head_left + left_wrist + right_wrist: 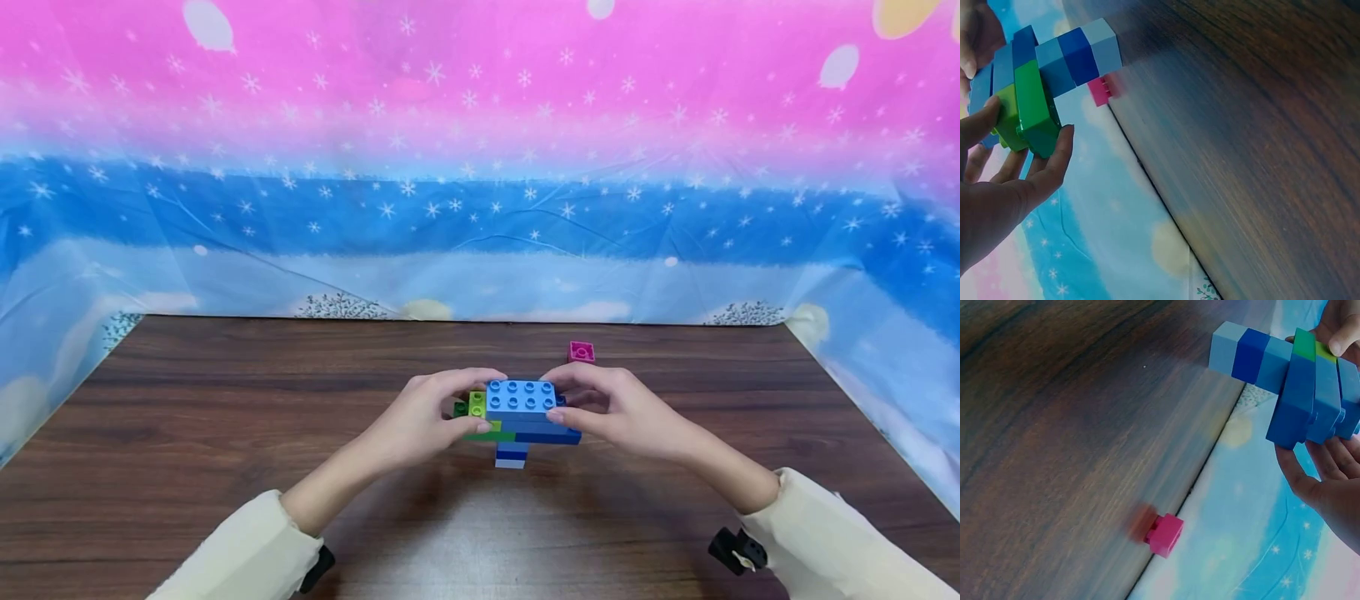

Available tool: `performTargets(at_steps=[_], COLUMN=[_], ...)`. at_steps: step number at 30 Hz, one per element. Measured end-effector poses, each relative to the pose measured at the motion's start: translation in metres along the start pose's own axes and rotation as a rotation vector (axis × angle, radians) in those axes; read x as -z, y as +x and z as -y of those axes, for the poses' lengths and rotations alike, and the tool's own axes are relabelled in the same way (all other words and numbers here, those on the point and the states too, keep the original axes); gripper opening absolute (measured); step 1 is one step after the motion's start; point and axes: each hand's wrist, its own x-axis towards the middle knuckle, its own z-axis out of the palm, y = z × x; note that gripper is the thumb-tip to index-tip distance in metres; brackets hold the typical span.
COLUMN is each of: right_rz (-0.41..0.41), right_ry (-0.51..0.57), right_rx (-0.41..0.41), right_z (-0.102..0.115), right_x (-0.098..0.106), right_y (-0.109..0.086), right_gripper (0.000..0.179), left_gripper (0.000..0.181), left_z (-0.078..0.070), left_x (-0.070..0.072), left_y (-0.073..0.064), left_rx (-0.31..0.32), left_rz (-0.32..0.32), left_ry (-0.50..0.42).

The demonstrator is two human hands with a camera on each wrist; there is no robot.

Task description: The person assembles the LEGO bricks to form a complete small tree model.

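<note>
A stepped build of toy building bricks (512,451) stands on a narrow column of light and dark blue bricks, widening into green and blue layers. On top sits a light blue eight-stud brick (521,397). My left hand (420,421) grips the build's left end, its thumb in front by the lime green brick (1010,119) and its fingers behind. At the other end my right hand (630,412) pinches the top blue brick, thumb on the front right corner. A thin dark line shows under that brick in the right wrist view. Fingers partly hide the far side.
A pink brick (581,352) lies behind the right hand, its studs down on the brown wooden table (225,400). A printed cloth (480,217) with snowflakes hangs along the table's back and sides.
</note>
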Motion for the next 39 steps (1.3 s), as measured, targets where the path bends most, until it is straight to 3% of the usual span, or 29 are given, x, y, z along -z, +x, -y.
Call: performTargets(at_steps=[13,24,32,39], right_rz=[-0.018,-0.029,-0.032,-0.016], right_ry=[-0.047,-0.133,-0.153,-0.126], right_rx=[0.019,0.038,0.004,0.005], right_z=[0.003,0.0066,0.0075,0.0085], right_x=[-0.0001,0.0021,0.0036,0.0045], right_y=[0.0027,0.0045,0.0051,0.0065], right_gripper=[0.038,0.038,0.039,0.038], left_gripper=[0.047,0.043,0.044,0.048], left_z=[0.0023,-0.0011,-0.0019,0.0016], left_x=[-0.0022,-0.0031,-0.0043,-0.0033], left_y=[0.0,-0.001,-0.0008,-0.0009], left_rx=[-0.025,0.011,0.046,-0.005], left_rz=[-0.015,-0.035,-0.041,-0.027], left_ry=[0.018,0.086,0.115,0.064])
